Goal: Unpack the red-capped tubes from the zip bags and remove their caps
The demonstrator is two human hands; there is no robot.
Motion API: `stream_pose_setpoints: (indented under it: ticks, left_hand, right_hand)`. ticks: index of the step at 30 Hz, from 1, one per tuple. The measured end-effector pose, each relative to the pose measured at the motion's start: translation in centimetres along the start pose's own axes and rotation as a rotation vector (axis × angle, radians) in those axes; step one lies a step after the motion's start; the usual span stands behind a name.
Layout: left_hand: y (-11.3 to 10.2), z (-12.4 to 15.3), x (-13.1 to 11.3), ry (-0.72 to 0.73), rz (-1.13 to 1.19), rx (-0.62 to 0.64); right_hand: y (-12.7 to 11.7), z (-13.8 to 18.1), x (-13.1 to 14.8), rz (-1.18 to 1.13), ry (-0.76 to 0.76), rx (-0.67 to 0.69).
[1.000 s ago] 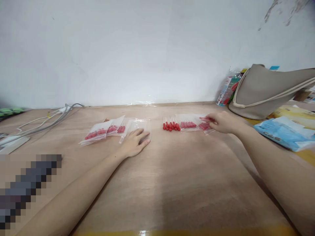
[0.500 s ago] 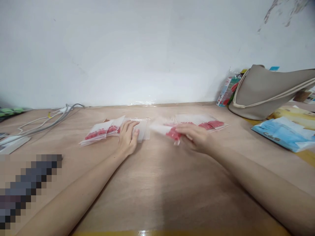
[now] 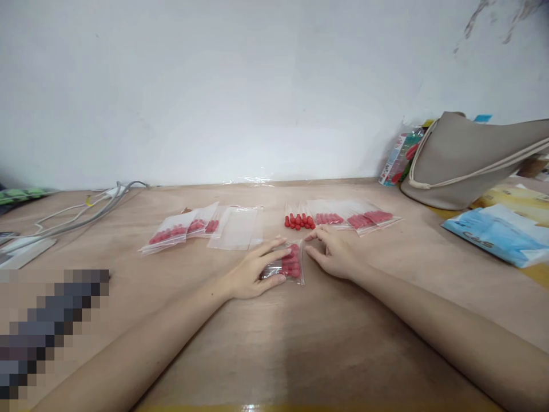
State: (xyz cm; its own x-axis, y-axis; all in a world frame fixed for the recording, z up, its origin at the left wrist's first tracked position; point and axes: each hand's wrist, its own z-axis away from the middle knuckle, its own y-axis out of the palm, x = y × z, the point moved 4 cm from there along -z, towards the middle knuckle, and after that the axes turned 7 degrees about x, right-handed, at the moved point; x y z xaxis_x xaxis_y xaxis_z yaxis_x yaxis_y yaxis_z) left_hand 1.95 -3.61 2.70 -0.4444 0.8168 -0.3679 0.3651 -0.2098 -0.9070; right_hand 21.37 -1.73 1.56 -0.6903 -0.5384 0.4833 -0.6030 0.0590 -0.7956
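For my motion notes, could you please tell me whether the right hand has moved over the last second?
Yes: the right hand has moved left and toward the person, farther from the grey bag.

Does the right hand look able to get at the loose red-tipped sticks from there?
Probably yes: the right hand appears empty and sits close to the loose red-tipped sticks, with nothing evident between. The filled bag under the left hand lies nearer the person, off that path.
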Motion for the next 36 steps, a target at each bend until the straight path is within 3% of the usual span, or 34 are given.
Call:
stream_pose_setpoints:
  ticks: [2,7,14,18,23,30,36]
  left_hand:
    - [0.4,0.0,-0.2,-0.05,0.025,0.011]
    - [1.1,0.1,-0.7,-0.116,0.016,0.025]
    - [1.3,0.2,-0.7,-0.241,-0.057,0.047]
    - [1.2,0.5,-1.4,-0.29,-0.158,-0.015]
    - [0.6,0.3,-2.3,-0.311,-0.253,-0.077]
    - [-0.4,-1.2,-0.5,-0.073,-0.312,-0.354]
    - [0.1,-1.8,0.0,0.219,-0.336,-0.309]
  right_hand:
    - [0.4,-0.2,-0.7,-0.014,0.11,0.042]
    - [1.2,-1.1,-0.9,-0.123,0.129,0.108]
    - [1.4,-1.2,-0.3,-0.836,0.194,0.338]
    - [1.2,-0.7,0.2,-0.955,0.409,0.449]
    - [1.4,-0.3,0.7,-0.965,0.689,0.363]
    - [2.4,-0.3,0.9,-0.988,0.71,0.27]
    - [3.4,-0.8,1.3,-1.047,0.507,0.241]
